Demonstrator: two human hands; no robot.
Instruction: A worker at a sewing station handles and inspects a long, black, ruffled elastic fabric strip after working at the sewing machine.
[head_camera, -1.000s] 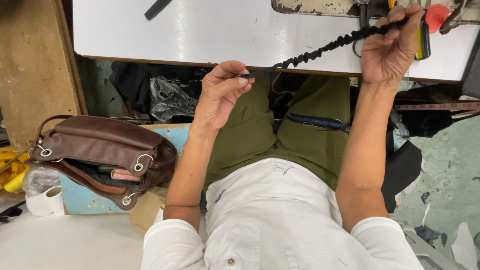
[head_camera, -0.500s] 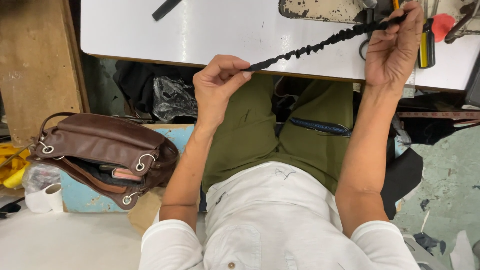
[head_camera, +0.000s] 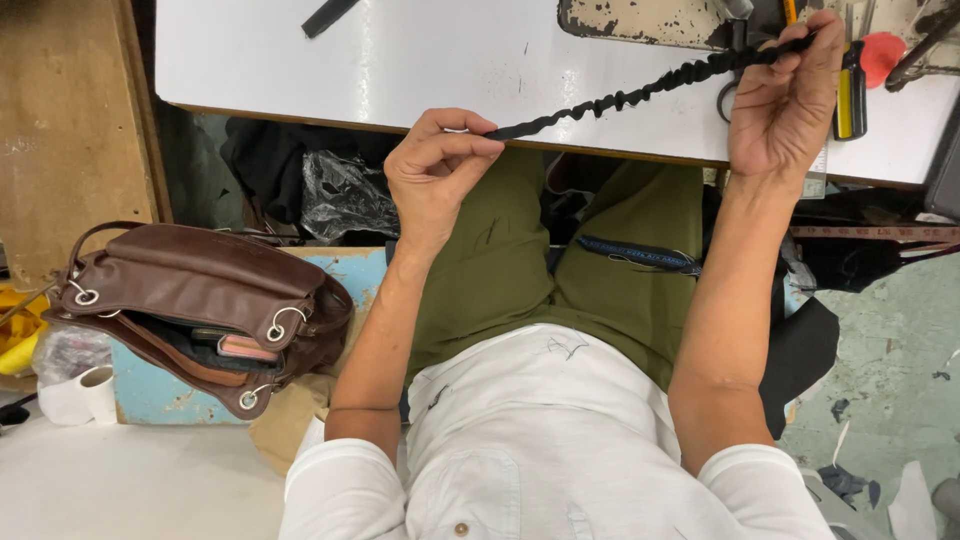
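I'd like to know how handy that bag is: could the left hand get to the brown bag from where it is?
Probably yes. The brown bag sits low on the person's left, with nothing between it and the left hand. But that hand pinches one end of the black cord, so it would have to let go first.

Black ruched strap between both hands, left hand and right hand

The white counter carries a black strip at its far edge and a yellow-handled tool near its right end.
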